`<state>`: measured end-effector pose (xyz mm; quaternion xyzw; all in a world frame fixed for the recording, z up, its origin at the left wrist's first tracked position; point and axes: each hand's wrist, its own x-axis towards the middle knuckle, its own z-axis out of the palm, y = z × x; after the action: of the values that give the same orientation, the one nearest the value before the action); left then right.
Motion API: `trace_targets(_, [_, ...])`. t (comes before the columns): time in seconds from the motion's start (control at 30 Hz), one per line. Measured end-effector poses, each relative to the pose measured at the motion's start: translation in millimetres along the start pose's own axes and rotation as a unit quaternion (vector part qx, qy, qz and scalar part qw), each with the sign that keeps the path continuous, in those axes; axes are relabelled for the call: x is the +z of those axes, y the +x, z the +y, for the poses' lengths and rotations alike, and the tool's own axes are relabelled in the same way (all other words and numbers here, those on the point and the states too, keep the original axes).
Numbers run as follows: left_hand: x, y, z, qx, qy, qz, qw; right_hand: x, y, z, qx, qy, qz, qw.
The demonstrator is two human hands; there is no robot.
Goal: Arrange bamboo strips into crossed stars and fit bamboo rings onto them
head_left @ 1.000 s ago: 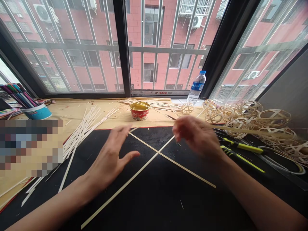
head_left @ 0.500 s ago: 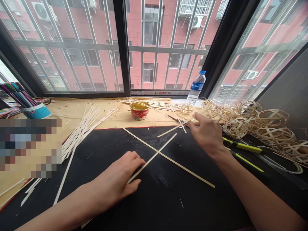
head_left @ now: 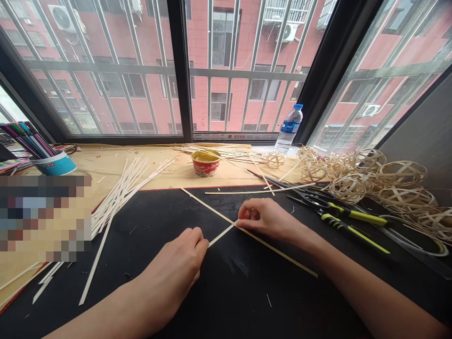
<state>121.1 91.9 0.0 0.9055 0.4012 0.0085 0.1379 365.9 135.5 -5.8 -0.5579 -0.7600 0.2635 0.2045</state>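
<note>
Left hand (head_left: 183, 266) closed on first strip (head_left: 221, 235); right hand (head_left: 266, 219) pinching it where second strip (head_left: 278, 252) crosses, pliers (head_left: 348, 230) right of this grip.

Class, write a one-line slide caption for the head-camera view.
Left hand grips a thin, pale wooden strip over a flat black mat; right hand sits where a second strip crosses it.

Place: you are in a small handicraft corner; whether of home or workshop, I cannot tell.
Desk (head_left: 176, 178): yours is of light wood, bearing a black mat (head_left: 289, 301) and thin pale strips (head_left: 278, 251).
Window (head_left: 181, 70): its bars (head_left: 219, 73) and the pink building (head_left: 198, 47) outside face you.
Woven balls (head_left: 348, 187): many are heaped at your right, beside pliers (head_left: 356, 234).
Water bottle (head_left: 289, 127): it stands by the window, and a cup of pens (head_left: 56, 165) at your left.
</note>
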Motion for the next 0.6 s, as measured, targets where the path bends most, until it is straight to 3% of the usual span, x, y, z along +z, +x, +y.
trace_targets(0.23, [2.8,0.5,3.8,-0.026,0.074,-0.010,0.997,1.5,-5.9,-17.6,0.082,-0.088,-0.045,0.992])
trace_targets(0.43, [2.1,-3.4,7.0,-0.034,0.051,0.010,0.998,1.3,-10.4,-22.8,0.092,-0.118,-0.048,0.987])
trace_targets(0.6, [0.4,-6.5,2.2,-0.048,0.012,-0.006,0.999,3.1,-13.3,-24.3,0.069,-0.132,-0.054,0.987])
